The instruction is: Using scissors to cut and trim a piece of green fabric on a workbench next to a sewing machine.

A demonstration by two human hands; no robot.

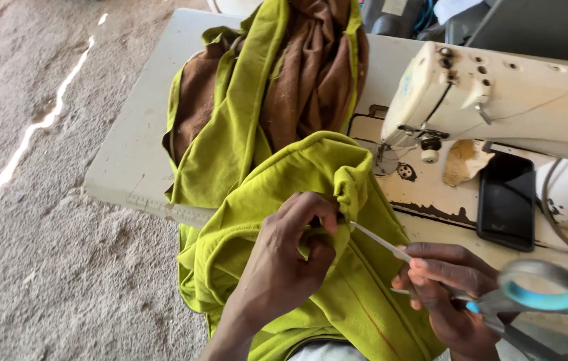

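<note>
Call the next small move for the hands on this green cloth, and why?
Probably ease the scissors shut at the fold. The right hand has the blade tip reaching the pinched edge of the green cloth, and the left hand holds that fold bunched up off the sewing table.

Scissors at pinched green cloth, seemingly.

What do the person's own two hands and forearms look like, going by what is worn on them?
Both are bare. The left hand and its forearm show no sleeve, glove, ring or watch. The right hand is likewise ungloved and ringless; its wrist lies outside the picture.
</note>
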